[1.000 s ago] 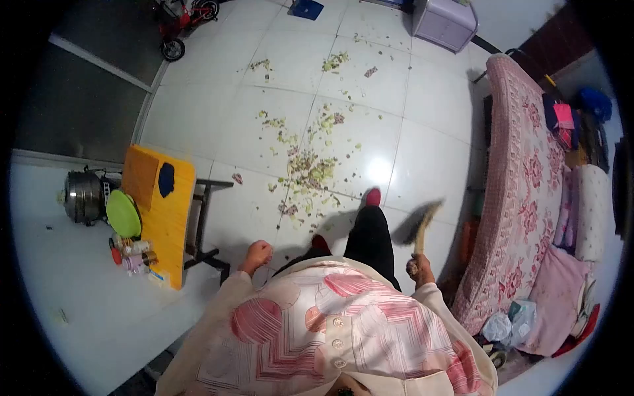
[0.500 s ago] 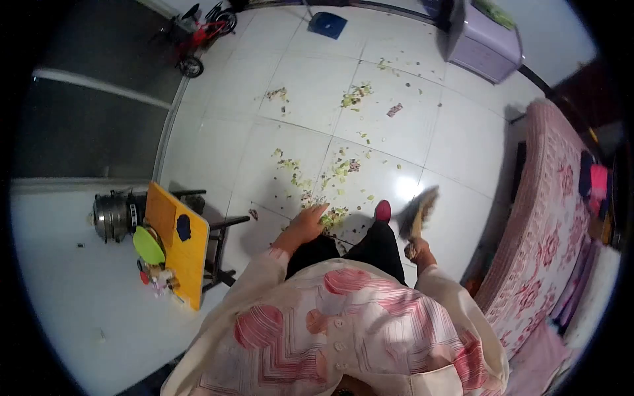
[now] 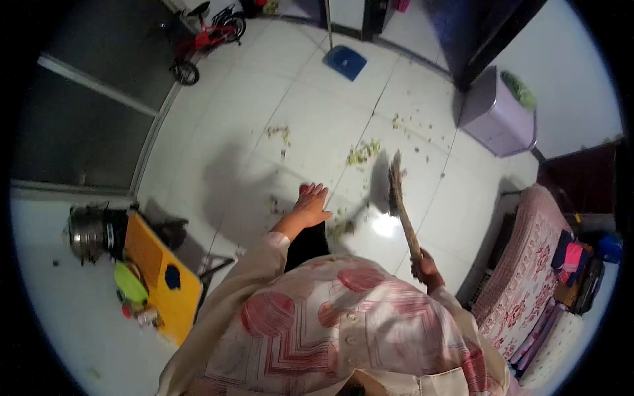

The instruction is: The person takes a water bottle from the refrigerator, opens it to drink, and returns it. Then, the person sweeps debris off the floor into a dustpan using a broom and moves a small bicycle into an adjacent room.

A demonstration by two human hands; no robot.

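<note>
My right hand (image 3: 426, 268) is wrapped around the handle of a short hand broom (image 3: 405, 218). The broom points forward, its worn bristle end above the white tiles and its dark shadow beside it. My left hand (image 3: 308, 210) is held out in front of my body with the fingers extended and nothing in it. Below and beyond my hands, yellow-green scraps (image 3: 364, 153) and small dark bits lie scattered over the floor (image 3: 251, 191). Some of the nearer scraps are hidden behind my left hand and clothing.
A blue dustpan (image 3: 345, 63) with a long handle stands ahead. A red child's bike (image 3: 210, 36) is at far left, a lilac bin (image 3: 500, 112) at right. Beside me are a yellow folding table (image 3: 178, 300) on the left and a pink-covered bed (image 3: 512, 264) on the right.
The view has tilted up, showing more of the doorway. My right hand has swung the broom, which now points more straight ahead. My left hand stays outstretched, its fingers now pointing more forward.
</note>
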